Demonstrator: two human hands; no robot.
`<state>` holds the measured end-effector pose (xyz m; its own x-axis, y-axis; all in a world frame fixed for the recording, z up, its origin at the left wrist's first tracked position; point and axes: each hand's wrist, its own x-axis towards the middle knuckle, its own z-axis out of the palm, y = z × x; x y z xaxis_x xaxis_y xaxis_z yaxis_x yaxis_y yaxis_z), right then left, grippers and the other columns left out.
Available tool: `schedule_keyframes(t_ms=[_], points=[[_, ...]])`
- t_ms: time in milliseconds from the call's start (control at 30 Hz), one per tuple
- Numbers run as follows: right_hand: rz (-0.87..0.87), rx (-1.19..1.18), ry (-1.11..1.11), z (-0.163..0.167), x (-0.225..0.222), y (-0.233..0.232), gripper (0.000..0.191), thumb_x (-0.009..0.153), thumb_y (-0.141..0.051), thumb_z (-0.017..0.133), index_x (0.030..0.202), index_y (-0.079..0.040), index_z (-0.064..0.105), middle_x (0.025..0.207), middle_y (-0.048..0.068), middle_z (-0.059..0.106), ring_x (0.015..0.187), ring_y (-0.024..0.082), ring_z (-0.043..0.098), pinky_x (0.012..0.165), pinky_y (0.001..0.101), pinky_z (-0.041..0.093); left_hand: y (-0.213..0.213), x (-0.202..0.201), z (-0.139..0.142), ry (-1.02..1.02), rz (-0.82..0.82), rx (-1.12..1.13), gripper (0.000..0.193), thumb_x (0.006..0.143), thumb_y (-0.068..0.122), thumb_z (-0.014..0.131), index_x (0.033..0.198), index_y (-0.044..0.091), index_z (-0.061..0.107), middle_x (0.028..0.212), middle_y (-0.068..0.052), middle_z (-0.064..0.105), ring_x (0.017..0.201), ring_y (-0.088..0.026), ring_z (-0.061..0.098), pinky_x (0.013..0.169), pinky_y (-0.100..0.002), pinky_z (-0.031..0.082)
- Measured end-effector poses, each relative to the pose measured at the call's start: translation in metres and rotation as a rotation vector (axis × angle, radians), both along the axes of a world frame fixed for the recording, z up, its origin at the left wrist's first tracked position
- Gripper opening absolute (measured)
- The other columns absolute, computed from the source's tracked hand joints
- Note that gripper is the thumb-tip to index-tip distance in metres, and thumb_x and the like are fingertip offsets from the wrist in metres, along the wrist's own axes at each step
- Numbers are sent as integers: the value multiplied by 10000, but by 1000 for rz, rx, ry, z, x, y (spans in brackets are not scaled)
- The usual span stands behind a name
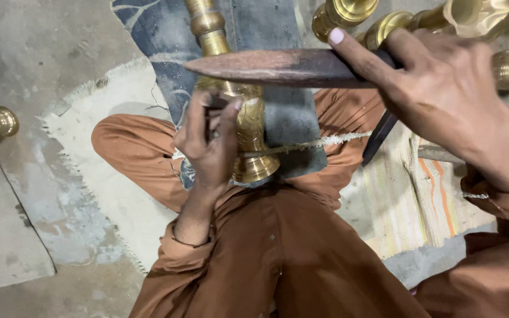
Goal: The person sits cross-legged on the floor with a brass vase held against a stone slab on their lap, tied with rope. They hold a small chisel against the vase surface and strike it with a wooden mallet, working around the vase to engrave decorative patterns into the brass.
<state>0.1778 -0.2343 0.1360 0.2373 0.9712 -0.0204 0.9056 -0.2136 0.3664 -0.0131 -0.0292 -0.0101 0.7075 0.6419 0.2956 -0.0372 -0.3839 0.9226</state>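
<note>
Left hand [207, 141] fingers pinch small dark tool against tall turned brass stand [245, 126]; right hand [443, 88] fingers closed round long dark wooden mallet [278, 68] above it.

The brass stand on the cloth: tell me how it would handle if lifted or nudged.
The brass stand looks like solid turned metal, so probably stiff and heavy for its size. Its polished surface may be slippery. Lying on its side under the left hand, its round body would likely roll if released.

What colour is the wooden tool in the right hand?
Dark reddish-brown: the wooden tool in the right hand, seen best in the head view.
</note>
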Motion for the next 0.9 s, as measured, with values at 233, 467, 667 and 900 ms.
schedule_keyframes(t_ms=[233, 467, 667, 900], points=[[53, 85, 112, 17, 13, -17, 612, 972, -266, 701, 1556, -206, 525, 910, 92, 638, 672, 182, 561, 551, 323, 458, -1, -7, -9, -31, 76, 205, 201, 936, 39, 789, 1042, -33, 633, 816, -96, 638, 670, -164, 612, 592, -345, 499], [171, 101, 185, 18, 13, 4, 682, 881, -157, 736, 1527, -142, 515, 1022, 106, 668, 838, 219, 639, 669, 340, 520, 1, -12, -7, -35, 32, 268, 215, 922, 9, 823, 1066, -44, 673, 836, -129, 687, 664, -228, 640, 619, -367, 480], [136, 133, 252, 27, 7, 18, 750, 812, -96, 777, 1505, -96, 491, 1030, 95, 678, 908, 243, 692, 710, 354, 558, 13, -6, 12, 35, -130, 400, 156, 1008, 83, 767, 1140, 26, 708, 974, -139, 735, 795, -252, 716, 691, -372, 540], [29, 95, 146, 22, 4, 7, 745, 907, -117, 849, 1564, -149, 498, 887, 59, 647, 782, 211, 679, 636, 329, 552, 21, 0, 29, 161, -206, 328, 183, 1028, 125, 781, 1181, 51, 713, 990, -115, 742, 817, -253, 724, 733, -413, 566]])
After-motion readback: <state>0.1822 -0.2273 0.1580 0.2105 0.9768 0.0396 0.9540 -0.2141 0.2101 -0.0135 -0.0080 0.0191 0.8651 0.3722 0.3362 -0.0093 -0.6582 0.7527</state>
